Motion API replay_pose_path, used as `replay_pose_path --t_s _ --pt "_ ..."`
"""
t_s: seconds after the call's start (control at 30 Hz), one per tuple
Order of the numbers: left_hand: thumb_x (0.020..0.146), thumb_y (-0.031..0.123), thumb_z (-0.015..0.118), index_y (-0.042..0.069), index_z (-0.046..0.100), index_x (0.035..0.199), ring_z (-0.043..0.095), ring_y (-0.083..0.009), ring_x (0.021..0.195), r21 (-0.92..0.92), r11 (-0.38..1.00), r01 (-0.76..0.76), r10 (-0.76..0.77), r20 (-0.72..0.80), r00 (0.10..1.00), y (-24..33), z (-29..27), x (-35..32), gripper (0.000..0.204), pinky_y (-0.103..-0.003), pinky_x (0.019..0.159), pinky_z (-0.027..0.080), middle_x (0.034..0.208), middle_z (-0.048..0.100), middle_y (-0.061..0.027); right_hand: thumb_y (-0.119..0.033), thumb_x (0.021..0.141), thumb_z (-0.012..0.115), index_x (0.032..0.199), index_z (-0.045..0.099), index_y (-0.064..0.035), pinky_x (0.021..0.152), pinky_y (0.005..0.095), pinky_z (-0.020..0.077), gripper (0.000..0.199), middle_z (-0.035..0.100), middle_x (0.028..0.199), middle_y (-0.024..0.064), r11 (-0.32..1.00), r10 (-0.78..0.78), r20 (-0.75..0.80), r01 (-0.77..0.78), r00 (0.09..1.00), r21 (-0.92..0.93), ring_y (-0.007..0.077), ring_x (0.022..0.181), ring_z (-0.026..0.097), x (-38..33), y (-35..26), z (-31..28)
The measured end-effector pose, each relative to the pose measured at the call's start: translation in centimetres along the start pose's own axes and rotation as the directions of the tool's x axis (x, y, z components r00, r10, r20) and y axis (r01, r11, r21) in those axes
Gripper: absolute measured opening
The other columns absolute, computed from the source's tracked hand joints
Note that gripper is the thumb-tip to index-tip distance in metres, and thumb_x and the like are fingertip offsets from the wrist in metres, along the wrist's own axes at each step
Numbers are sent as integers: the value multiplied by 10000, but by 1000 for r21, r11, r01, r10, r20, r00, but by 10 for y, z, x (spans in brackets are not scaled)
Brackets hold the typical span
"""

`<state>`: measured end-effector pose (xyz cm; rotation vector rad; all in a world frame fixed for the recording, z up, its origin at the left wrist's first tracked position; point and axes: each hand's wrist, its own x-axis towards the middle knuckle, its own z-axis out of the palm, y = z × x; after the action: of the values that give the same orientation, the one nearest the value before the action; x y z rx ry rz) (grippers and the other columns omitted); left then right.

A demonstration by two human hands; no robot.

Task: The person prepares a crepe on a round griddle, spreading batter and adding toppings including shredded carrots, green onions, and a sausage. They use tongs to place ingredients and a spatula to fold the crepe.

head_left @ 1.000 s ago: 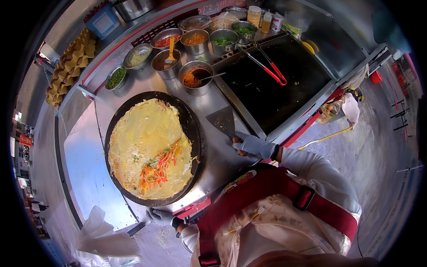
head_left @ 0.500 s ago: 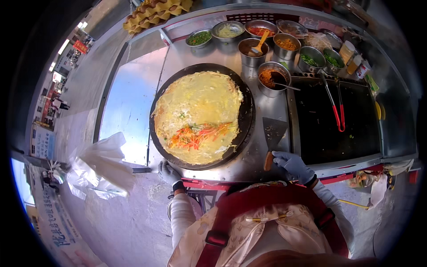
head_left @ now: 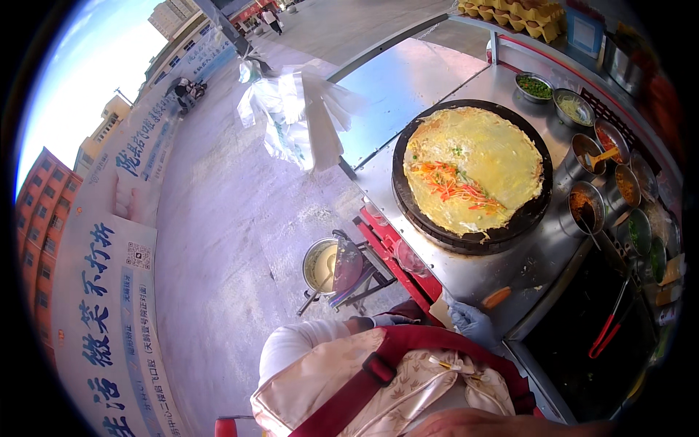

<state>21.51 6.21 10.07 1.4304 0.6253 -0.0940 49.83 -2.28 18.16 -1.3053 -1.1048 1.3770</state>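
A large round pancake [head_left: 495, 160] lies flat on a black griddle plate [head_left: 415, 211], with shredded orange and red vegetables [head_left: 455, 186] heaped on its near left part. My right hand [head_left: 472, 322], in a grey glove, is at the counter's front edge with its fingers curled together. A pale flat piece [head_left: 440, 310] shows beside its fingertips; whether the fingers grip it I cannot tell. Close by on the steel lies the wooden handle of a spatula [head_left: 497, 297]. My left hand [head_left: 395, 320], gloved too, is drawn in before my chest, its fingers mostly hidden.
White plastic bags [head_left: 295, 116] hang off the counter's left corner. Below, a pot of batter [head_left: 320, 264] with a ladle stands beside the cart. Bowls of toppings [head_left: 535, 86] line the far right side. Red-handled tongs [head_left: 604, 335] lie on a dark flat griddle [head_left: 568, 328].
My view has swung to the left. The left hand has left the griddle's near edge and come in toward my body. The right hand has drawn away from the spatula handle to the counter edge.
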Motion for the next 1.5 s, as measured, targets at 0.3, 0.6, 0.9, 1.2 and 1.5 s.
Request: replay_pose_path --t_s 0.3,0.6,0.9,1.2,1.5 --pt "844 203 529 62 553 1113 512 -315 1105 847 429 -315 400 135 907 20 -12 -30 305 -413 936 424 1226 504 -162 -166 850 597 1156 596 -50 637 274 470 327 598 749 104 902 -41 28 49 999 -429 139 632 556 -5 -13 45" --pt "873 335 421 279 377 1322 314 -310 1314 951 203 -232 -5 238 971 -7 -17 -50 454 -588 968 357 1432 308 -117 -318 852 551 1165 574 -25 731 339 484 430 643 885 157 838 187 155 -75 970 -540 266 786 628 -5 38 96" --pt "855 330 473 167 522 1160 505 -280 1104 937 262 -230 -137 272 952 -23 -27 -54 349 -540 875 429 1170 504 -78 -324 834 575 1187 549 -2 737 335 483 479 649 905 149 786 372 125 -240 920 -570 256 814 633 -16 -6 138" --pt "803 240 516 75 650 952 621 -346 783 932 360 -34 19 29 999 -69 -40 -31 259 -421 745 504 1024 606 -131 -319 840 595 1191 555 -14 794 316 478 466 637 1023 155 774 380 102 -255 919 -580 248 917 622 -16 11 135" --pt "770 155 623 -13 605 955 614 -305 828 629 760 -166 396 -245 885 163 -79 -114 251 -352 766 486 985 614 -144 -97 900 559 1177 568 6 806 228 474 296 625 1049 70 973 227 -232 -208 946 102 108 876 588 -22 -11 82"
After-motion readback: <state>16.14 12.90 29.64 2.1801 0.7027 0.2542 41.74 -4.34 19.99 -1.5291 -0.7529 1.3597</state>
